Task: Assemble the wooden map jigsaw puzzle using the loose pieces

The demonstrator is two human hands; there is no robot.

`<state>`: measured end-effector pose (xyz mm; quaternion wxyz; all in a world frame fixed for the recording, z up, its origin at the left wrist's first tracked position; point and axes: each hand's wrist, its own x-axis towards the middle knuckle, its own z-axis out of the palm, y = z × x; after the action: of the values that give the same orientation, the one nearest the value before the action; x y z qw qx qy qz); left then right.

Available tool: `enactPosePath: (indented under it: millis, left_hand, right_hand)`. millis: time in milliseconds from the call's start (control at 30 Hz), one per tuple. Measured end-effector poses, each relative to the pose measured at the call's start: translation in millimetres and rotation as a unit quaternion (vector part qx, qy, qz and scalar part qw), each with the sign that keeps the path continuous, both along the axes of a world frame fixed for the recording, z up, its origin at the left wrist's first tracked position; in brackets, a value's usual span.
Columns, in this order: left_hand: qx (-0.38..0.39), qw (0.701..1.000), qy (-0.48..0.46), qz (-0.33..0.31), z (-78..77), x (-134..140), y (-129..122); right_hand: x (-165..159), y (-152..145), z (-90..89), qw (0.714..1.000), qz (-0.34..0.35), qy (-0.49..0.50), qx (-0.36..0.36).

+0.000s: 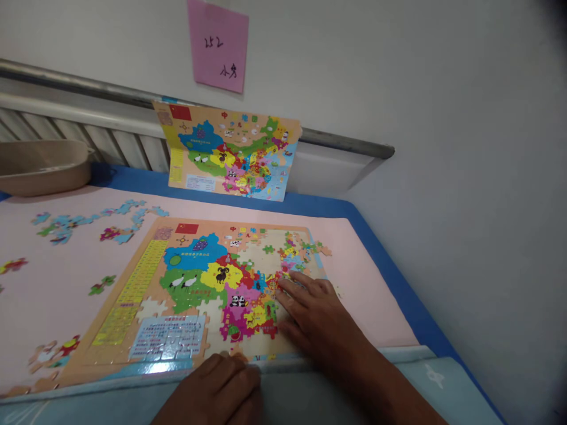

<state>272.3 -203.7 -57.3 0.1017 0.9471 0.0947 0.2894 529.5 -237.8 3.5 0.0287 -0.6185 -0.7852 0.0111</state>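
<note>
The counter (pixel 384 265), partly under a pink cover (pixel 367 295), carries everything here. On it the puzzle board (pixel 215 330) lies flat, directly before the person, and its long axis runs from left to right. Behind it, a printed map sheet (pixel 230 156) stands upright against the rail (pixel 345 140). The right hand (pixel 305 301) lies palm down over the right half of the board; its thumb and forefinger are apart, and the fingertips seem to touch the joined pieces (pixel 261 316). The left hand (pixel 225 381) rests at the near edge of the board with curled fingers; I cannot tell whether it holds something. The wide bare patch (pixel 261 262) lies just beyond the right fingertips, so the right hand is nearer to it. The loose blue pieces (pixel 66 227) lie past the board's left side, well apart from both hands, while one small green piece (pixel 268 249) sits within the patch.
</note>
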Motion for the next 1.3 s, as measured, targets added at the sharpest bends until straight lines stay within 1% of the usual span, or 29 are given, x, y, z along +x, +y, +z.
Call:
enactPosePath:
  millis: [167, 467, 600, 767, 933, 1067, 1300]
  left_hand:
    - [-0.004, 1.0, -0.025, 0.007, -1.2, 1.2, -1.2]
    - [-0.003, 1.0, -0.019, 0.003, 3.3, 1.0, -1.6]
    - [0.021, 0.999, -0.03, 0.02, 5.2, 2.6, -0.4]
    - [0.043, 0.998, -0.038, 0.022, 6.3, 3.6, 0.3]
    - [0.058, 0.997, -0.045, 0.029, 10.8, 8.3, 0.3]
    - [0.054, 0.997, -0.054, 0.03, 12.8, 9.9, 0.0]
    - [0.044, 0.997, -0.051, 0.023, 9.4, 5.7, -2.4]
  right_hand:
    - [-0.5, 0.0, -0.5, 1.0, -0.002, -0.003, 0.0]
    - [-2.1, -0.7, -3.6, 1.0, -0.005, -0.007, -0.002]
    - [-1.1, -1.9, -4.8, 1.0, -0.004, 0.001, 0.004]
    - [-0.1, -1.0, -4.2, 1.0, -0.006, 0.003, -0.011]
    - [0.1, -0.1, -1.5, 1.0, -0.003, 0.013, -0.011]
    - [0.6, 0.7, 0.5, 1.0, 0.0, 0.014, -0.008]
    - [2.5, 1.4, -1.6, 1.0, 0.009, 0.015, -0.002]
